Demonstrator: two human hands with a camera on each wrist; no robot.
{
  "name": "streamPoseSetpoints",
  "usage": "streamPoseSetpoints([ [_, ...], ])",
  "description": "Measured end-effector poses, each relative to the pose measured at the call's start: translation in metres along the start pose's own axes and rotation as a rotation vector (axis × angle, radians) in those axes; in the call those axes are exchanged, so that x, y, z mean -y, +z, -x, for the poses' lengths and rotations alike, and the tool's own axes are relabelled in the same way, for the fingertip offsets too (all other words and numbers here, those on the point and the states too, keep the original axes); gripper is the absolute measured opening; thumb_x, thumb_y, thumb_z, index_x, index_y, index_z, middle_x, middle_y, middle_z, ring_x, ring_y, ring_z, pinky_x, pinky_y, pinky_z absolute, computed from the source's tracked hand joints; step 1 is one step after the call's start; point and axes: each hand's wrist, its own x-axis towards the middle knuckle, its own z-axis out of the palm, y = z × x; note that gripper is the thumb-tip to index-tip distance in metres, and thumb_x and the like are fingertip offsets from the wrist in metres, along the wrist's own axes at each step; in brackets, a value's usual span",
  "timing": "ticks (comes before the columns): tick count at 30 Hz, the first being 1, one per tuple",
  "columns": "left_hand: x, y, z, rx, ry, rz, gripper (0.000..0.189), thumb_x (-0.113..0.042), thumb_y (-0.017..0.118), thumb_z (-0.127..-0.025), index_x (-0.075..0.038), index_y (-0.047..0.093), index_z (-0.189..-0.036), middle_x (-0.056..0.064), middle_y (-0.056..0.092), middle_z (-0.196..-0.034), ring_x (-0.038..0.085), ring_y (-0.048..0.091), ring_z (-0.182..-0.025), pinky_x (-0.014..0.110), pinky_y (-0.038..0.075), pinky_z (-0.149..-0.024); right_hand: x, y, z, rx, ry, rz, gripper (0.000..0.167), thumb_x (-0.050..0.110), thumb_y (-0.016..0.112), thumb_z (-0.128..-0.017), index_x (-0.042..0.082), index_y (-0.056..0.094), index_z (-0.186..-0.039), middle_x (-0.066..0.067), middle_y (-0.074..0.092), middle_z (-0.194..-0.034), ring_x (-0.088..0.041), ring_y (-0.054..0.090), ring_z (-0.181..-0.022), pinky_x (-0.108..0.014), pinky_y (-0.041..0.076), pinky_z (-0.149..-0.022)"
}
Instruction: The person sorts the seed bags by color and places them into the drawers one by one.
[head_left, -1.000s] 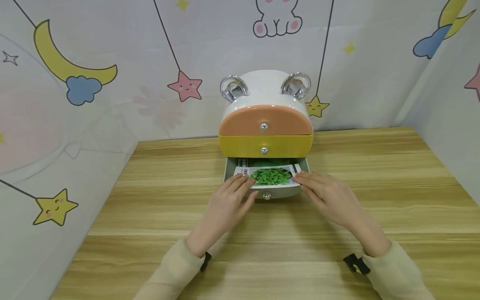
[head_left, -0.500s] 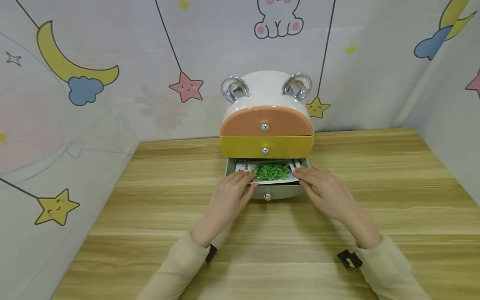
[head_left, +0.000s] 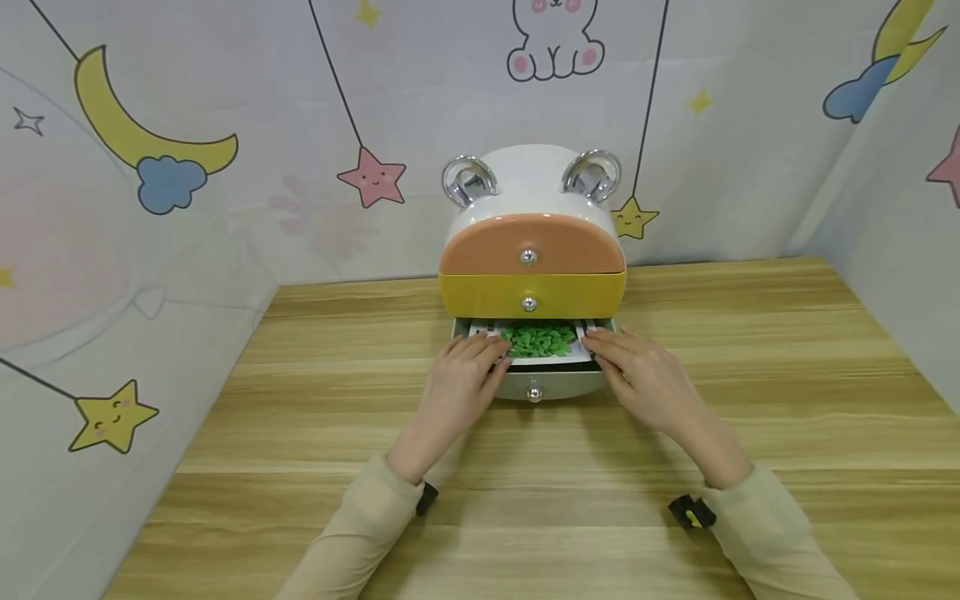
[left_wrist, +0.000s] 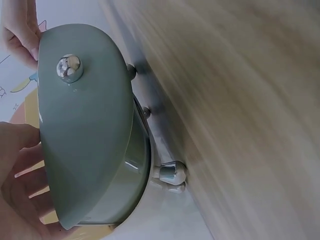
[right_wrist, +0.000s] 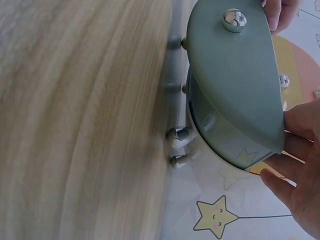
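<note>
In the head view, a flat white packet with a picture of green leaves [head_left: 542, 340] lies in the pulled-out grey-green bottom drawer [head_left: 555, 384]. My left hand [head_left: 459, 385] holds its left end, fingers over the top and thumb near the front edge. At the other end my right hand [head_left: 647, 377] holds it in the same way. Both wrist views show the drawer front [left_wrist: 85, 130] with its round silver knob [right_wrist: 234, 19]; the packet is hidden behind it there. Fingertips of both hands go out of sight behind the drawer's upper edge.
The drawer belongs to a small white cabinet [head_left: 531, 177] with silver ear-like rings [head_left: 469, 180]. Its orange top drawer [head_left: 487, 247] and yellow middle drawer [head_left: 480, 293] are pushed in. It stands on a wood-grain table [head_left: 360, 358] before a cartoon-printed curtain [head_left: 300, 100].
The packet has gone back and down into the drawer, away from the drawer's front edge. Both hands have moved slightly forward with it.
</note>
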Motion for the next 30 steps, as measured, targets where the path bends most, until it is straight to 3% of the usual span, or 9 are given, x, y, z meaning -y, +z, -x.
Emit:
streamPoseSetpoints([
  [4, 0.0, 0.001, 0.002, -0.01, 0.017, 0.002, 0.022, -0.022, 0.063, -0.093, -0.011, 0.071, -0.111, 0.005, 0.072, -0.113, 0.025, 0.066, -0.11, 0.048, 0.05, -0.099, 0.001, -0.001, 0.0, 0.013, -0.005, 0.012, 0.031, 0.002, 0.06, -0.089, 0.003, 0.067, -0.12, -0.016, 0.067, -0.122, -0.034, 0.062, -0.116, -0.05, 0.041, -0.108],
  [9, 0.0, 0.0, 0.004, -0.052, 0.035, 0.028, 0.023, -0.02, 0.064, -0.092, -0.01, 0.071, -0.112, 0.005, 0.072, -0.112, 0.023, 0.067, -0.108, 0.045, 0.051, -0.098, 0.006, -0.004, 0.002, 0.009, -0.073, 0.038, 0.031, 0.003, 0.063, -0.087, 0.004, 0.067, -0.118, -0.014, 0.067, -0.122, -0.032, 0.063, -0.115, -0.05, 0.043, -0.107],
  [14, 0.001, -0.003, 0.007, -0.121, 0.056, 0.049, 0.022, -0.016, 0.066, -0.09, -0.009, 0.071, -0.111, 0.005, 0.073, -0.112, 0.022, 0.067, -0.107, 0.041, 0.052, -0.096, 0.014, -0.005, 0.005, -0.01, -0.15, 0.059, 0.031, 0.006, 0.067, -0.085, 0.004, 0.069, -0.116, -0.013, 0.069, -0.119, -0.03, 0.064, -0.112, -0.05, 0.047, -0.103],
  [23, 0.006, -0.008, 0.011, -0.266, 0.036, 0.105, 0.028, -0.008, 0.066, -0.088, -0.007, 0.069, -0.115, 0.009, 0.07, -0.117, 0.024, 0.066, -0.11, 0.038, 0.055, -0.091, 0.031, -0.001, 0.014, -0.033, -0.257, 0.055, 0.034, 0.008, 0.07, -0.082, 0.004, 0.069, -0.115, -0.011, 0.069, -0.118, -0.028, 0.065, -0.11, -0.047, 0.05, -0.099],
  [30, 0.015, -0.011, 0.006, -0.384, 0.044, 0.202, 0.04, -0.005, 0.068, -0.085, -0.005, 0.062, -0.125, 0.012, 0.064, -0.127, 0.027, 0.061, -0.119, 0.036, 0.051, -0.1, 0.042, 0.005, 0.022, -0.056, -0.339, 0.101, 0.034, 0.012, 0.063, -0.085, 0.004, 0.067, -0.117, -0.011, 0.067, -0.123, -0.029, 0.061, -0.117, -0.044, 0.048, -0.101],
])
